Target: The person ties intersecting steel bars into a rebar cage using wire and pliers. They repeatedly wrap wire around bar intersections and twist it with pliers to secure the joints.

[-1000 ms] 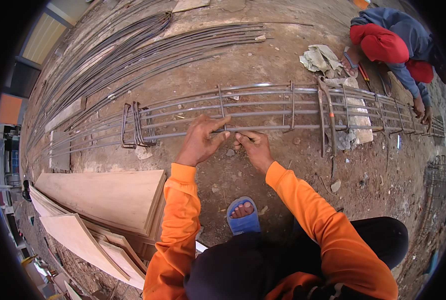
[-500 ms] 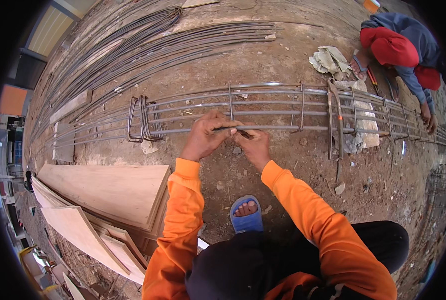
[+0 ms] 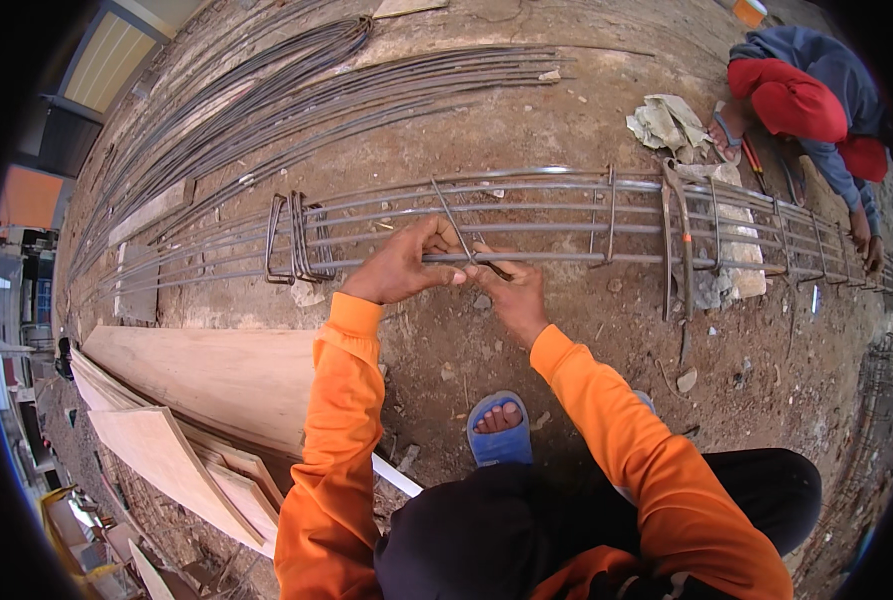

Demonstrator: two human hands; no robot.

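A long rebar cage (image 3: 566, 228) lies across the ground in front of me, its bars joined by square steel stirrups. My left hand (image 3: 406, 264) has its fingers curled over the near bar, around a tilted stirrup (image 3: 447, 212). Close by on the right, my right hand (image 3: 512, 298) is closed in a pinch at that stirrup's lower corner. A thin dark piece shows between its fingers, too small to name. Several bunched stirrups (image 3: 291, 240) hang on the bars to the left. A long-handled metal tool (image 3: 682, 240) leans over the cage at right.
Loose rebar (image 3: 366, 95) lies beyond the cage. Plywood sheets (image 3: 206, 375) are stacked at near left. A pale block (image 3: 736, 250) sits under the cage. At far right a co-worker in a red hood (image 3: 796, 100) reaches to the bars. My blue sandal (image 3: 501, 440) is below.
The stirrup between my hands has gone from upright to slanted, its top leaning left. My left hand has shifted slightly left and its thumb has come away from the right hand.
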